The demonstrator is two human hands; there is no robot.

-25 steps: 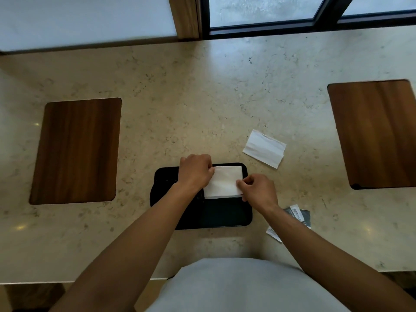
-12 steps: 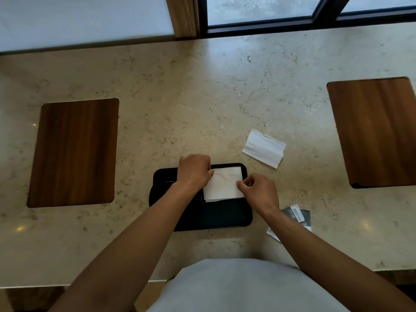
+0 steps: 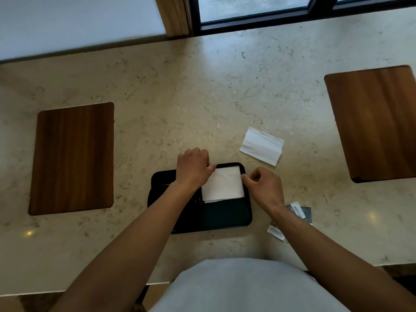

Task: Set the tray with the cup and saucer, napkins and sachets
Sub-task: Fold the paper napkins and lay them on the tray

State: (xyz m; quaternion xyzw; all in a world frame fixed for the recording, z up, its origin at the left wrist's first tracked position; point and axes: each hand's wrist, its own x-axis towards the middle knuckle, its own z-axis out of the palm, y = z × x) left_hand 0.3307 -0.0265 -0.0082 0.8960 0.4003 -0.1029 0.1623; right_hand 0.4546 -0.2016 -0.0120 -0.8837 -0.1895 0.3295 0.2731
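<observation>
A black tray point(image 3: 225, 215) lies on the marble counter just in front of me. A white folded napkin point(image 3: 222, 185) rests flat in its far right part. My left hand point(image 3: 193, 168) is curled at the napkin's far left corner, thumb on the paper. My right hand point(image 3: 263, 188) pinches the napkin's right edge near the far corner. A second white napkin point(image 3: 261, 148) lies on the counter beyond the tray, to the right. Several sachets point(image 3: 301, 212) lie right of the tray, partly hidden under my right forearm. No cup or saucer is in view.
A wooden board point(image 3: 72, 158) is set into the counter at the left and another point(image 3: 373, 122) at the right. A window frame point(image 3: 247, 21) runs along the counter's far edge. The counter's near edge is close to my body.
My right hand has shifted from the napkin's near right corner up along its right edge. The left hand and the napkin have barely moved.
</observation>
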